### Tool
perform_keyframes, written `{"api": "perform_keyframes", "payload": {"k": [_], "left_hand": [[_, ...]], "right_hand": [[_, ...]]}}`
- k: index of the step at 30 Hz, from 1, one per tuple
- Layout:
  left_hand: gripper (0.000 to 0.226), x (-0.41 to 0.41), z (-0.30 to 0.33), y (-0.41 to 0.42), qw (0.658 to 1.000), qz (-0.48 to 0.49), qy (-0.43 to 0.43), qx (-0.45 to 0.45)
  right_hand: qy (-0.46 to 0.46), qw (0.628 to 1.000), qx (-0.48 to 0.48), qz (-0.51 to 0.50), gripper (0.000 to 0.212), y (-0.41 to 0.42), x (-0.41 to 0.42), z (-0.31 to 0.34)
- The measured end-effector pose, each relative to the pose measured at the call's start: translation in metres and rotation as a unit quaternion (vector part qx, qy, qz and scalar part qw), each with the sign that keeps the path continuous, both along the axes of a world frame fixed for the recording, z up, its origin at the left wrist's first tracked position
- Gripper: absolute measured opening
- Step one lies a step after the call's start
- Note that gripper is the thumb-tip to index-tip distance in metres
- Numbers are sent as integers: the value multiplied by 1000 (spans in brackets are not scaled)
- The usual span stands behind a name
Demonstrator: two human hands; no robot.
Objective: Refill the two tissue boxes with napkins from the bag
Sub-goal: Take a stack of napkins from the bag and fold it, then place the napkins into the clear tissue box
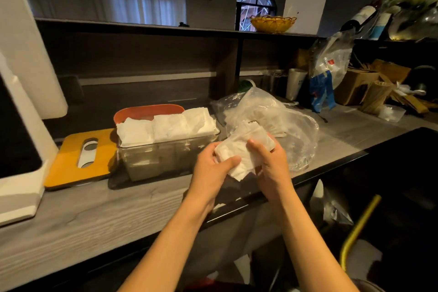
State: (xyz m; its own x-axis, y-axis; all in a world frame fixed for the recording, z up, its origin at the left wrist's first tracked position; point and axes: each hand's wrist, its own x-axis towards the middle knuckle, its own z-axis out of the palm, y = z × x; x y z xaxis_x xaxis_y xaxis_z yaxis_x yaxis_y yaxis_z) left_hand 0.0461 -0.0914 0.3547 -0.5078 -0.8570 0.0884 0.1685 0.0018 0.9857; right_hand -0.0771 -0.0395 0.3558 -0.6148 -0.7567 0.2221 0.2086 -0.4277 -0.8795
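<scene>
1. Both hands are together in the middle of the view, in front of the counter edge. The left hand (213, 168) and the right hand (267, 163) each have their fingers and thumb curled around the same small stack of white folded paper napkins (241, 152), so both are clamped on it.

2. The crumpled clear plastic bag (265, 116) lies on the grey wood-grain counter (94, 216) at about one o'clock from the hands, just behind them. I think it still has napkins inside, but the plastic makes this hard to tell.

3. The clear rectangular plastic tissue box (163, 159) stands at about ten o'clock from the hands. It is already heaped with white napkins above its rim. An orange-red oval lid (147, 111) leans just behind it.

4. A flat yellow lid with an oval slot (80, 159) lies on the counter at nine o'clock, just beside the box. I cannot see a second box clearly.

5. What could go wrong, in my judgement:
   - The stack is held over the counter edge, so a loose grip could drop sheets to the floor.
   - The box looks overfull; more napkins may spill, or stop the lid from closing.
   - Squeezing could crumple the folds, so the napkins will not pull out through the slot.
</scene>
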Motion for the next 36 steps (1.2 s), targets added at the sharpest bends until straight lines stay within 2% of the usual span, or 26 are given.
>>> {"api": "perform_keyframes", "payload": {"k": [3, 6, 11, 14, 19, 22, 24, 26, 29, 32, 34, 36], "left_hand": [[40, 44, -4, 1, 998, 58, 14, -16], [44, 82, -12, 0, 993, 111, -15, -45], [29, 134, -24, -8, 976, 178, -79, -99], [32, 154, -28, -12, 965, 214, -108, -107], [31, 168, -30, -15, 961, 251, -80, -86], [19, 162, -27, -14, 958, 276, -50, -58], [22, 158, -25, -15, 951, 305, -20, -44], [21, 156, -24, -18, 944, 330, -3, -33], [6, 157, -22, -18, 936, 352, -2, -17], [7, 156, -23, -15, 944, 328, 20, -18], [12, 155, -23, -12, 948, 316, 6, -39], [10, 154, -22, -11, 943, 325, -28, -67]], "right_hand": [[58, 995, 73, 44, 34, 3, 26, -4], [97, 984, 130, 79, 27, 0, 56, -10], [140, 972, 157, 105, 24, -14, 108, -18], [155, 970, 152, 113, 28, -22, 133, -22], [128, 976, 155, 86, 33, -32, 165, -20], [149, 975, 165, 25, 35, -42, 177, -20], [160, 972, 171, -16, 35, -48, 182, -22], [163, 971, 173, -37, 29, -51, 183, -24], [150, 971, 171, -67, 9, -52, 180, -28], [185, 968, 166, -31, 14, -52, 182, -28], [205, 964, 169, -11, 22, -52, 184, -29], [184, 966, 173, -46, 19, -53, 183, -30]]}}
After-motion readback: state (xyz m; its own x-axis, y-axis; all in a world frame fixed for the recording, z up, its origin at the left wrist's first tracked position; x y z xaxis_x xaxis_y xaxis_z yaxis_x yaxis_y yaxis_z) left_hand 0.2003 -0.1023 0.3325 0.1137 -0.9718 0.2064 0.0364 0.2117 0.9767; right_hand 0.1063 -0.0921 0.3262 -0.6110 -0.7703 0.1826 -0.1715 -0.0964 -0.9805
